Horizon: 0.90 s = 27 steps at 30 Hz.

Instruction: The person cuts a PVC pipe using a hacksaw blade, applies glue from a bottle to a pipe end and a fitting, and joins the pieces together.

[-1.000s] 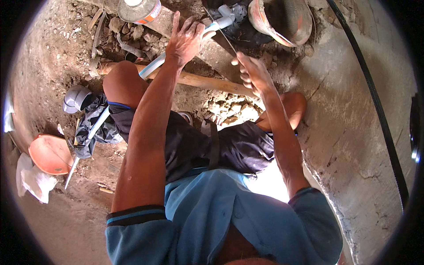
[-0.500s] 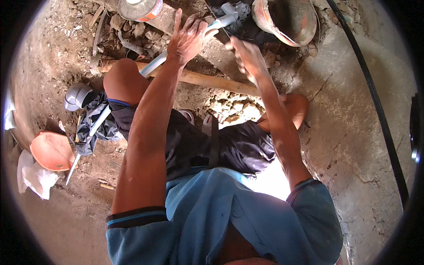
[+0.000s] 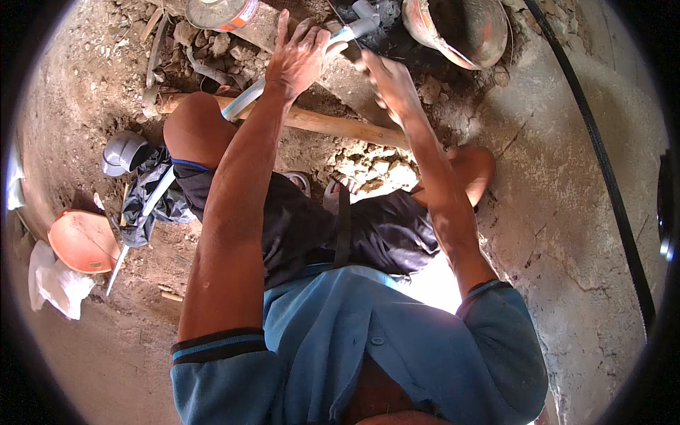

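Now the left hand is resting on the grey pipe, fingers spread across it. Its long axis is running from lower left up to the elbow joint. Just right, the blurred right hand is hovering, fingers loosely together, holding nothing.

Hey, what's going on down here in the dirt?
A person squats on dug-up ground beside a concrete wall. The left hand rests with spread fingers on a pale plastic pipe that runs across the rubble. The right hand is blurred just beside the pipe's fitting end; whether it grips anything is unclear. A wooden handle lies under the arms, and an orange bucket stands above.
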Motion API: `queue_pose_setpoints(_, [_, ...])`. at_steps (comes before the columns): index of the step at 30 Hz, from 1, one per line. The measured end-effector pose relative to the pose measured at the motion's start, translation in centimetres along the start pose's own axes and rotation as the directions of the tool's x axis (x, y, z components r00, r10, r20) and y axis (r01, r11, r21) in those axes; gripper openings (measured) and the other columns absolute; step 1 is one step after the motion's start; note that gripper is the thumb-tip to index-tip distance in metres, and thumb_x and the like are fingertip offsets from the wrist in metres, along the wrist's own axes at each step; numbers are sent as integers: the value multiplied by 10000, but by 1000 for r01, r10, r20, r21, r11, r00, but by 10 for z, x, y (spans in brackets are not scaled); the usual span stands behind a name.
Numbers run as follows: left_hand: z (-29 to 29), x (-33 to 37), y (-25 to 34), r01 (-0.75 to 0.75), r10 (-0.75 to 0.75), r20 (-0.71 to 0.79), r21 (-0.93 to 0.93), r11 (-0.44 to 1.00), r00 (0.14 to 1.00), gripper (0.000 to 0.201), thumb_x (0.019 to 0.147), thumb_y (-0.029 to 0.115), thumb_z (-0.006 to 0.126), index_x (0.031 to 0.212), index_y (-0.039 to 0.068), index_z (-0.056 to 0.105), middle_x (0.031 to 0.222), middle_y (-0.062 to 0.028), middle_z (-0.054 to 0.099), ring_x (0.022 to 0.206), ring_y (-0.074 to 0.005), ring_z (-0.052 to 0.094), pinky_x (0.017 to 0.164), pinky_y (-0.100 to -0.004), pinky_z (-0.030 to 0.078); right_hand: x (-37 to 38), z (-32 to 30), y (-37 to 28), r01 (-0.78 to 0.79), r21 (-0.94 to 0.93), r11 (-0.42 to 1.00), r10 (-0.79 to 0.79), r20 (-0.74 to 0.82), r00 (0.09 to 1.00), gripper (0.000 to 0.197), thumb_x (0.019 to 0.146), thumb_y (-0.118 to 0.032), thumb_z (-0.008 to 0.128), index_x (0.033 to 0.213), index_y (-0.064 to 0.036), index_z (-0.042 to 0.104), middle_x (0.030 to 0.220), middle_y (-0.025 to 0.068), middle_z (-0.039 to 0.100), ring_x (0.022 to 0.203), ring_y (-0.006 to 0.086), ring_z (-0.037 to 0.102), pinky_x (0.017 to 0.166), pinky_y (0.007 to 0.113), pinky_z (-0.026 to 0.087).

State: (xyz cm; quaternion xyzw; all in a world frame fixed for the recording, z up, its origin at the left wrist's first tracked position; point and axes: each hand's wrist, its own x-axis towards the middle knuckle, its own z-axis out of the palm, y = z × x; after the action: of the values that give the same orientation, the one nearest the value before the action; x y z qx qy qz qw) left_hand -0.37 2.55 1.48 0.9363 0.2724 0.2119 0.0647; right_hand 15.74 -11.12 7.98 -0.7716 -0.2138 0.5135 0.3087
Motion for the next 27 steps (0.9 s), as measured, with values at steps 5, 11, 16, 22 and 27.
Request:
queue_pose_setpoints(5, [-2, -4, 5, 23, -22, 45, -20, 1000, 999, 342, 952, 412, 693, 977, 78, 622, 1008, -114, 720, 1096, -266, 674, 1165, -615, 316, -39, -14, 30, -9, -122, 992, 15, 46, 999, 743, 972, -706, 509, 1043, -8, 752, 729, 16, 590, 619, 74, 477, 517, 256, 350])
queue_pose_setpoints(11, [-2, -3, 3, -18, 18, -46, 7, 1000, 999, 337, 944, 406, 706, 975, 82, 618, 1016, -115, 717, 1089, -268, 675, 1165, -607, 319, -43, -34, 36, -40, 53, 998, 38, 53, 998, 641, 962, -675, 573, 1116, -70, 718, 626, -110, 428, 466, 24, 337, 413, 259, 242])
queue_pose_setpoints(16, [-10, 2, 3, -33, 34, -69, 23, 999, 997, 337, 937, 423, 709, 977, 97, 634, 964, -94, 719, 1076, -267, 678, 1144, -612, 342, -58, -19, 18, 163, -583, 796, -231, -43, 972, 428, 1068, -445, 492, 1050, -41, 635, 722, 97, 577, 775, 165, 657, 616, 258, 471])
queue_pose_setpoints(22, [-5, 1, 5, -47, 46, -68, -5, 999, 997, 338, 939, 421, 706, 976, 91, 640, 975, -86, 724, 1093, -260, 675, 1149, -623, 326, -13, 1, 14, 244, -683, 689, -259, 82, 962, 103, 996, -72, 592, 1072, -2, 589, 702, 48, 559, 639, 101, 616, 500, 301, 495])
queue_pose_setpoints(27, [-7, -1, 7, -22, 21, -47, -27, 999, 999, 334, 940, 414, 706, 975, 90, 634, 953, -88, 727, 1085, -270, 679, 1155, -622, 323, -10, 9, 15, 361, -535, 764, -403, 43, 914, 207, 966, -43, 598, 1147, 57, 587, 780, 88, 620, 712, 137, 627, 588, 284, 534])
